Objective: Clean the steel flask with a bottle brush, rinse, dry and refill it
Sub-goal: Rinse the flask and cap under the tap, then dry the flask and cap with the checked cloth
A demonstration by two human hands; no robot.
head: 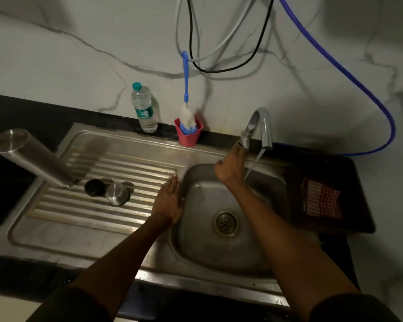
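The steel flask [33, 156] stands upside down on the ribbed drainboard [116, 163] at the left. Its black stopper [94, 187] and steel cap [118, 194] lie beside it. A bottle brush [186, 105] with a blue handle stands in a red cup [188, 135] against the wall. Water runs from the tap [261, 129] into the sink basin [205, 240]. My right hand [230, 168] reaches up to the tap's lever, fingers on it. My left hand [169, 201] rests flat on the sink's edge between drainboard and basin, holding nothing.
A plastic water bottle [144, 110] with a green cap stands on the ledge left of the red cup. A dark tray [358, 196] holding a red checked cloth [321, 198] sits right of the basin. A blue hose [358, 82] and cables hang on the marble wall.
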